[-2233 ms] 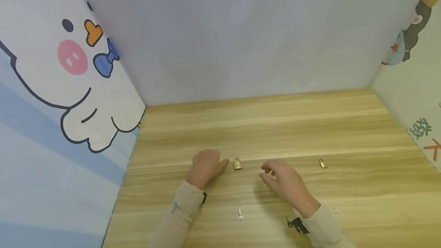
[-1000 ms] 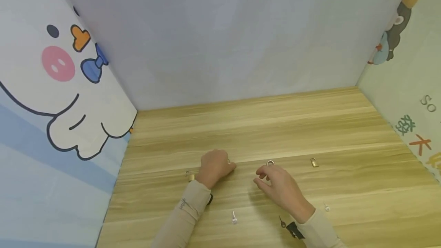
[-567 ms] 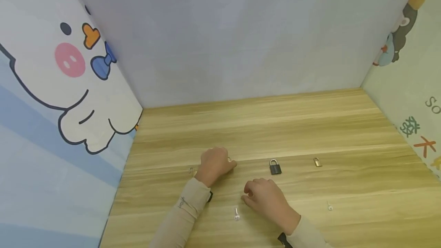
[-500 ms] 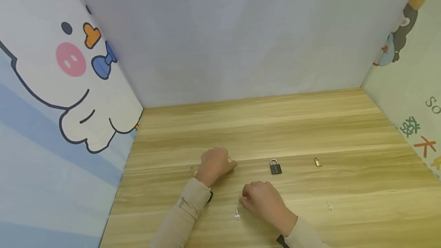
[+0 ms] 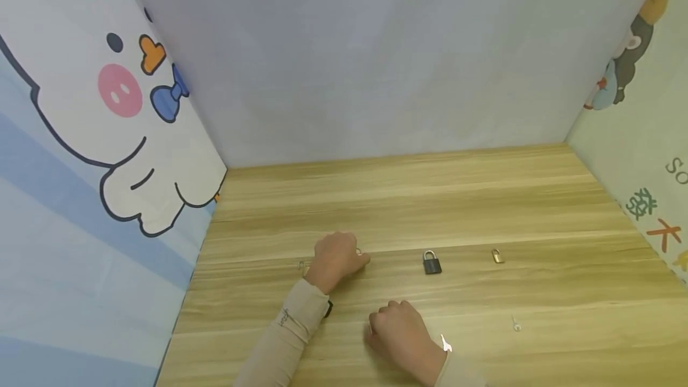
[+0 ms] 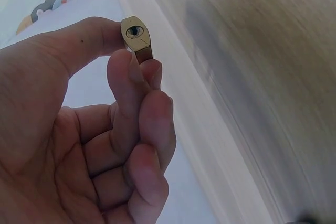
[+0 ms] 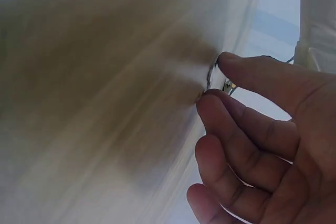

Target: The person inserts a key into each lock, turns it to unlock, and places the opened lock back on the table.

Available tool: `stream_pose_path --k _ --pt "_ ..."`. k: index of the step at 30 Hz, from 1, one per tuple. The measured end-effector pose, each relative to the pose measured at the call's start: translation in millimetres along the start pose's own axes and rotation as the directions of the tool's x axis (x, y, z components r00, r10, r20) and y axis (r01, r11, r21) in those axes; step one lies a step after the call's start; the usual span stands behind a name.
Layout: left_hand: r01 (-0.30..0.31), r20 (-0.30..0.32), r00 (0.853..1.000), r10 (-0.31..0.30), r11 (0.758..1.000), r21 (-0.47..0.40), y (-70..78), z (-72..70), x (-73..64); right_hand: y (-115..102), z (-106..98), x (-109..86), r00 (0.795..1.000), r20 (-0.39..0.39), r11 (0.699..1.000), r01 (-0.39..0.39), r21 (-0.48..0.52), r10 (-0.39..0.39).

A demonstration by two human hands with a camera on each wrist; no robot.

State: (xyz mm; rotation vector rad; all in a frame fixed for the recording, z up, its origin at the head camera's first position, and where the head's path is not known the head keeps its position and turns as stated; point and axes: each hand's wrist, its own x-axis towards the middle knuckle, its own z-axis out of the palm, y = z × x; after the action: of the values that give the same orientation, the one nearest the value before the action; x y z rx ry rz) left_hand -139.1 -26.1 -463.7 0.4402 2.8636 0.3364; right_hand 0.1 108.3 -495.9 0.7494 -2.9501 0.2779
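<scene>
Table point(image 5: 376, 196), two hands point(image 5: 337, 260) point(image 5: 400, 339), perhaps four padlocks point(image 6: 135, 32) point(image 5: 432, 264) point(image 5: 498, 257) point(image 5: 306, 270)

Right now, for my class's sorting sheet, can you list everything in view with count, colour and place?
Held padlock: 1, brass, pinched by the left hand
Half-hidden padlock: 1, brass-coloured, left of the left wrist
Black padlock: 1, silvery shackle, mid-table
Small padlock: 1, brass, right of the black one
Bright key: 1, silvery, by the right cuff
Pale key: 1, whitish, farther right
Thin piece: 1, shiny, pinched by the right hand
Table: 1, wood-toned, beneath
Back panel: 1, grey, behind
Side panels: 2, cartoon-printed, left and right
Wristband: 1, black, left cuff
Sleeves: 2, beige, both arms
Hands: 2, bare, above the table
</scene>
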Motion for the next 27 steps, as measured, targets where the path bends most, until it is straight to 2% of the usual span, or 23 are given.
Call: stream_pose_path --k 7,9,14,21,27 --pt "-0.029 -0.037 0.999 0.028 1.000 -0.013 -0.5 3.3 -3.2 -11.2 3.3 -4.8 0.998 0.029 0.995 -0.055 -0.085 0.057" --pt "-0.040 -0.053 0.998 0.039 0.999 -0.016 -0.8 4.3 -3.3 -12.2 4.1 -4.8 0.996 0.042 0.994 -0.080 -0.069 0.083" --pt "-0.050 -0.061 0.997 0.049 0.999 -0.015 -1.7 5.4 -2.5 -9.7 3.6 -2.5 0.980 0.150 0.990 -0.137 0.019 0.133" --pt "-0.038 -0.043 0.998 0.037 0.999 -0.020 -4.3 5.9 -3.1 -15.1 2.8 -6.1 0.991 0.092 0.994 -0.094 -0.060 0.099" --pt "-0.046 -0.030 0.999 0.045 0.999 -0.017 -5.3 6.4 -3.9 -13.4 1.4 -4.9 0.977 0.120 0.981 -0.185 0.051 0.178"
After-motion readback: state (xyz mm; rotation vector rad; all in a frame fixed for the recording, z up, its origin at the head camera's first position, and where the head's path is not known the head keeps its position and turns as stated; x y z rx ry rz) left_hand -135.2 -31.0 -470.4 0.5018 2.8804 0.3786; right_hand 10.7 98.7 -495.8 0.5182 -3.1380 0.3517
